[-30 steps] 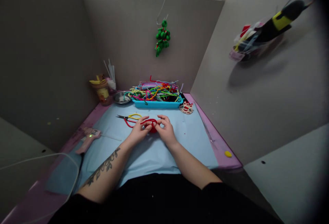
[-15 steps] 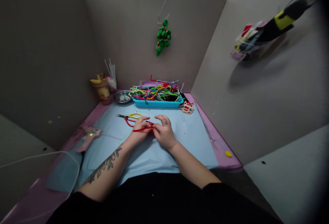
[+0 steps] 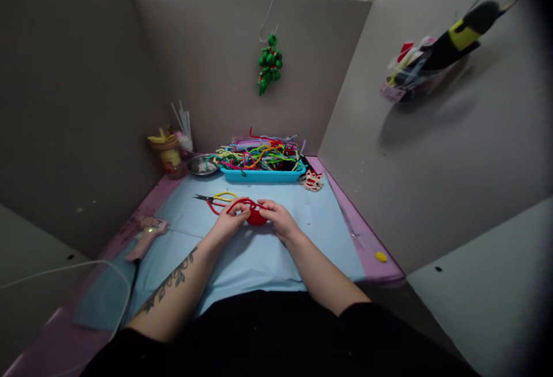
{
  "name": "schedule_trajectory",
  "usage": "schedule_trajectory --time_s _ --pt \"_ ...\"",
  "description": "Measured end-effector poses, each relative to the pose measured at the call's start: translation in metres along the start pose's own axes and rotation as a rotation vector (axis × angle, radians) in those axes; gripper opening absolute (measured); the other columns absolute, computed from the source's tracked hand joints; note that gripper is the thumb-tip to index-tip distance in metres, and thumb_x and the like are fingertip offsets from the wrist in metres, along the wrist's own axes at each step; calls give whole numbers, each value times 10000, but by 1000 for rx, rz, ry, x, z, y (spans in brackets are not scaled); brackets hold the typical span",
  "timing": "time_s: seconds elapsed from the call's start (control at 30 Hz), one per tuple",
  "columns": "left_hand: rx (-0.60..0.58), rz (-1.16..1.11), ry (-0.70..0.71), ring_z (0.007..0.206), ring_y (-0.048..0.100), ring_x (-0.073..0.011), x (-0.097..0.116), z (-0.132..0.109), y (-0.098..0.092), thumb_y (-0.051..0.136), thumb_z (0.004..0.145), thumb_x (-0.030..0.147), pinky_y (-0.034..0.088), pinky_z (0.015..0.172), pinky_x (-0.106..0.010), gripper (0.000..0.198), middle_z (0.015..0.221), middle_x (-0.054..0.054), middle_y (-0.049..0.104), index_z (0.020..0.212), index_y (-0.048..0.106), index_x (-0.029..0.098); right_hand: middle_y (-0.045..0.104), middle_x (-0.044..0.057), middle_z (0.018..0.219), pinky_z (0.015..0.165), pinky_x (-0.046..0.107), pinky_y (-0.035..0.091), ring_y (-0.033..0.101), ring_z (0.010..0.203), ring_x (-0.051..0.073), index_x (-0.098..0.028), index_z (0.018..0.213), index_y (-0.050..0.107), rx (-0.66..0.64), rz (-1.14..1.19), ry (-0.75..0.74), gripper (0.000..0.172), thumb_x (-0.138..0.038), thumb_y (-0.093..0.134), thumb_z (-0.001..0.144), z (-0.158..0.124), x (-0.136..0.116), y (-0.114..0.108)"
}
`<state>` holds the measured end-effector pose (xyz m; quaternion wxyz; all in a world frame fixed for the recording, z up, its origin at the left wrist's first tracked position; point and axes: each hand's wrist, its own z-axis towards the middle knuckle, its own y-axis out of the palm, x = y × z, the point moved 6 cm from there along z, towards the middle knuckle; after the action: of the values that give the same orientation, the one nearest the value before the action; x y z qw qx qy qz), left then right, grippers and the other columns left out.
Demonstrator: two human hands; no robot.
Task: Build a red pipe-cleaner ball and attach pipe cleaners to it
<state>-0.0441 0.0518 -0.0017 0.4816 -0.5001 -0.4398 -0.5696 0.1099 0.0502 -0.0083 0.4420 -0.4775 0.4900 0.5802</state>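
Observation:
Between my hands is a round red craft piece (image 3: 257,217) with red pipe cleaner (image 3: 247,200) looped over its top. My left hand (image 3: 231,219) pinches the pipe cleaner at the left, where a bent length rises over the fingers. On the other side my right hand (image 3: 277,217) is closed on the red pipe cleaner at the upper right of the round piece. Just beyond my left hand lie scissors (image 3: 212,199) with one yellow and one red handle, blades pointing left.
A blue tray (image 3: 263,176) heaped with coloured pipe cleaners stands at the back. A metal dish (image 3: 203,165) and a brown-and-yellow pot (image 3: 170,155) are left of it. A pink glue gun (image 3: 147,237) with a cord lies left; tweezers (image 3: 348,218) and a yellow disc (image 3: 381,256) lie right.
My hands have moved slightly apart and turned, so the round red piece shows more between them. The pipe cleaner now arches above my left fingers instead of pointing left across the hand.

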Motion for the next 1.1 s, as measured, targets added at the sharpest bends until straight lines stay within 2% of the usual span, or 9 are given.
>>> schedule_trajectory --time_s 0.13,0.3,0.43,0.5,0.6,0.73,0.83,0.93,1.1 --pt "-5 29 47 842 612 -190 11 -4 3 738 657 290 457 859 -334 233 796 -27 647 834 645 171 585 99 1162 1034 414 320 474 1211 287 -179 575 631 -18 -46 -30 244 -390 747 608 -2 -4 0" --pt "-24 110 88 898 612 -212 19 -8 6 728 675 267 441 910 -378 278 775 -22 653 934 657 195 518 86 1305 911 368 420 501 1176 261 -215 810 687 28 -120 -96 232 -381 721 651 -5 -9 -3" --pt "-124 129 76 867 622 -224 20 -11 11 724 688 304 453 886 -397 354 719 -10 639 1017 646 200 589 93 1187 893 374 424 563 1064 259 -187 670 651 -13 -61 -31 255 -421 745 624 -3 -2 -1" --pt "-145 161 89 916 616 -235 22 -12 13 715 699 326 441 915 -406 327 763 -28 653 990 652 193 616 86 1129 926 383 404 569 1056 260 -181 618 622 -38 -20 -5 278 -411 775 591 -2 0 1" --pt "-143 258 134 1050 577 -262 27 -12 13 675 725 330 384 997 -425 156 970 -87 666 749 652 178 637 64 1069 926 384 412 569 1053 251 -202 724 636 -50 63 8 283 -393 787 578 -2 0 2" --pt "-147 336 172 1155 529 -297 27 -9 14 617 755 308 343 1035 -436 229 1132 -118 628 570 588 175 571 66 1197 974 386 391 507 1152 239 -228 838 654 55 -125 -172 209 -357 708 682 -8 -15 -2" --pt "-118 324 189 1138 544 -302 23 -6 10 638 738 303 367 1016 -445 181 1178 -126 613 602 633 183 516 71 1242 1016 401 361 450 1213 238 -236 794 667 103 -398 -349 75 -292 639 753 -17 -29 0" --pt "-78 281 218 1148 539 -307 21 -4 6 683 704 297 352 1035 -467 98 1139 -120 636 671 700 206 521 70 1227 1082 454 286 398 1245 249 -250 786 667 137 -613 -539 86 -214 589 785 -26 -41 5" --pt "-65 254 236 1136 540 -302 19 -4 6 733 661 300 338 1053 -481 71 1127 -100 658 675 721 231 541 78 1211 1070 470 309 410 1213 249 -236 771 632 119 -700 -642 130 -146 540 791 -33 -46 17"
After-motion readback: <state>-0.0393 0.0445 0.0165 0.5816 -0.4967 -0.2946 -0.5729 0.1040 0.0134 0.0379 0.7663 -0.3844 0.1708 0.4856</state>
